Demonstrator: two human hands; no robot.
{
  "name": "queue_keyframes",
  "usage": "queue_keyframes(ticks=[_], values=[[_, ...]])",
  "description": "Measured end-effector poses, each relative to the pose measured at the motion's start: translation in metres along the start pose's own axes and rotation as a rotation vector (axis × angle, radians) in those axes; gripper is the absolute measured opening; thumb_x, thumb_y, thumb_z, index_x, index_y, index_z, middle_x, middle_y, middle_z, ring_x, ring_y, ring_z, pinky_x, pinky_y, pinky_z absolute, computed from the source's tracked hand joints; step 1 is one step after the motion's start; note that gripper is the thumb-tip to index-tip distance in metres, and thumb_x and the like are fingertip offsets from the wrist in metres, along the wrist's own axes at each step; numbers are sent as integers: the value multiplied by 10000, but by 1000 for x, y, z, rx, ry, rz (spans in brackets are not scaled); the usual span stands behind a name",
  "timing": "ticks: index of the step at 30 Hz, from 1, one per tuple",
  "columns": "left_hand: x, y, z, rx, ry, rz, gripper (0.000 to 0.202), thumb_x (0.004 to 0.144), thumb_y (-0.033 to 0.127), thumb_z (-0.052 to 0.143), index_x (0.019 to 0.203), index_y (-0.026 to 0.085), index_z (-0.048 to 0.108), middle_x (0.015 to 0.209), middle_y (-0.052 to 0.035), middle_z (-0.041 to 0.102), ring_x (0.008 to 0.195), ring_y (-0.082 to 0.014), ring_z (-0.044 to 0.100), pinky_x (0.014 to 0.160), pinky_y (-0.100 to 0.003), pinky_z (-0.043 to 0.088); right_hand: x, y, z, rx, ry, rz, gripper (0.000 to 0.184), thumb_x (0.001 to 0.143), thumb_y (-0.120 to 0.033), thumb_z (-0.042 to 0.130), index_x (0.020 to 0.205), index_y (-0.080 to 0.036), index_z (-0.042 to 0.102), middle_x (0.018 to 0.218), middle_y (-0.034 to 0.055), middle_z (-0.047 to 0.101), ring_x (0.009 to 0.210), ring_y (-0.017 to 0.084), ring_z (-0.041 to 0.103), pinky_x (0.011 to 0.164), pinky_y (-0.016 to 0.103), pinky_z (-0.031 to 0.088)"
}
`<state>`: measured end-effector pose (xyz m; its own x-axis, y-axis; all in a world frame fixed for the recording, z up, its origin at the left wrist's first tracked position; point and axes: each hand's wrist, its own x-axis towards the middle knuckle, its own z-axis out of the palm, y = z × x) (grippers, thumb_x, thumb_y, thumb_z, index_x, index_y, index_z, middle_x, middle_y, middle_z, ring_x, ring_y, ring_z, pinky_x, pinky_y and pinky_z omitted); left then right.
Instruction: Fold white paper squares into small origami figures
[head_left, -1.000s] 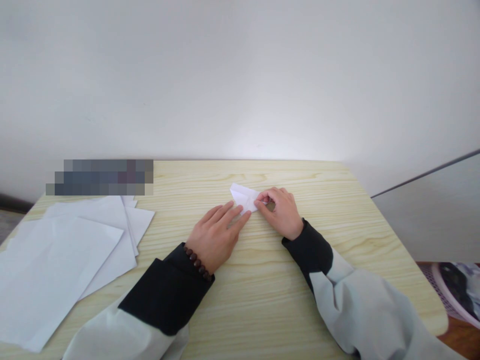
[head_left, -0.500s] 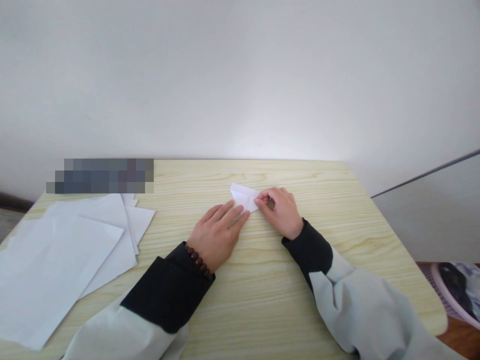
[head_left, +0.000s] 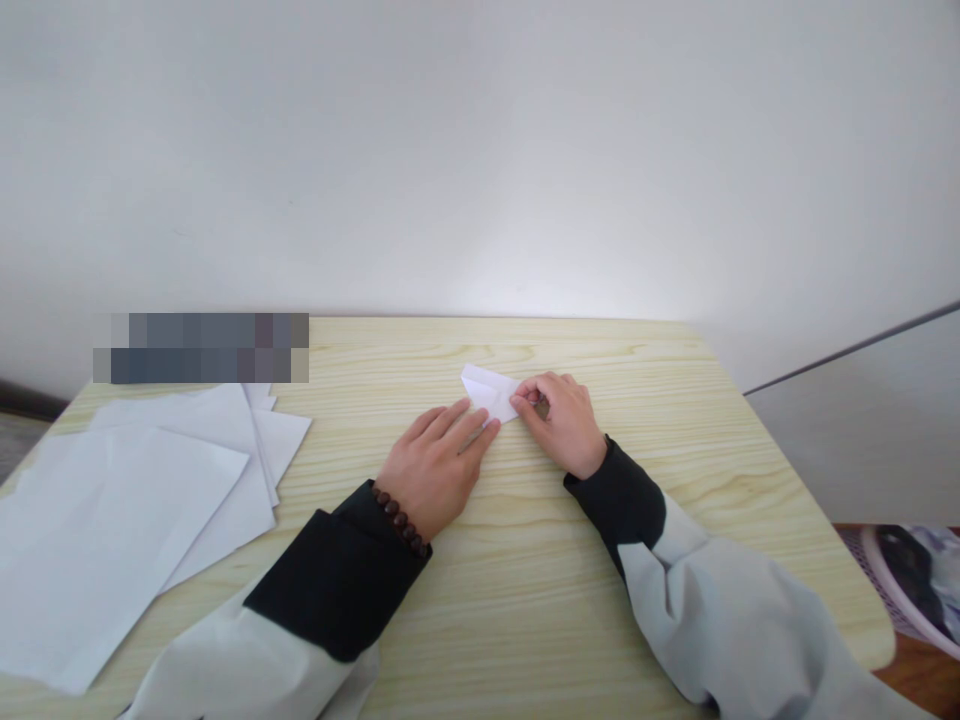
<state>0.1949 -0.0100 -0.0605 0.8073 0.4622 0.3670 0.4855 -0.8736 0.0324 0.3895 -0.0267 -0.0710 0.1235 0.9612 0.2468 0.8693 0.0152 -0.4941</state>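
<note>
A small folded piece of white paper (head_left: 491, 390) lies on the wooden table, with a slanted left edge and creases across it. My left hand (head_left: 439, 455), with a dark bead bracelet at the wrist, rests with fingers stretched out, the fingertips touching the paper's lower left edge. At the paper's right end my right hand (head_left: 562, 420) pinches it between thumb and curled forefinger. That end is partly covered by the fingers.
Several loose white sheets (head_left: 112, 530) overlap on the left of the table (head_left: 510, 600). Behind them a dark thing is blurred out by blocks. A wall (head_left: 480, 160) borders the far edge. A pink basket (head_left: 885, 590) holding cloth-like items stands low at the right.
</note>
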Motion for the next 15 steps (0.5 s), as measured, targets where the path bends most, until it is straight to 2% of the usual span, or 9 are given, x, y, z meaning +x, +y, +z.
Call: queue_keyframes(ticks=[7,12,15], values=[[2,1,-2,4,6,-8,322,843,161,470,1137,172,600,1133,-63,643,1108,-253,550,896,-408,471,0,-1,1,14,3,29,125,822,-334,547,837,-215,582,790,12,642,802,200,535,756,345,343],[4,2,-3,-8,16,-17,310,852,172,460,1124,186,610,1119,-65,646,1098,-251,554,878,-413,476,-1,1,1,-16,5,-6,133,834,-341,527,839,-221,585,829,25,628,827,205,543,763,351,357],[4,2,-2,-6,17,-20,311,847,170,462,1120,185,612,1115,-65,648,1095,-249,555,879,-412,475,-2,2,0,38,36,-35,140,833,-335,518,876,-216,575,889,43,601,840,198,556,782,355,385]])
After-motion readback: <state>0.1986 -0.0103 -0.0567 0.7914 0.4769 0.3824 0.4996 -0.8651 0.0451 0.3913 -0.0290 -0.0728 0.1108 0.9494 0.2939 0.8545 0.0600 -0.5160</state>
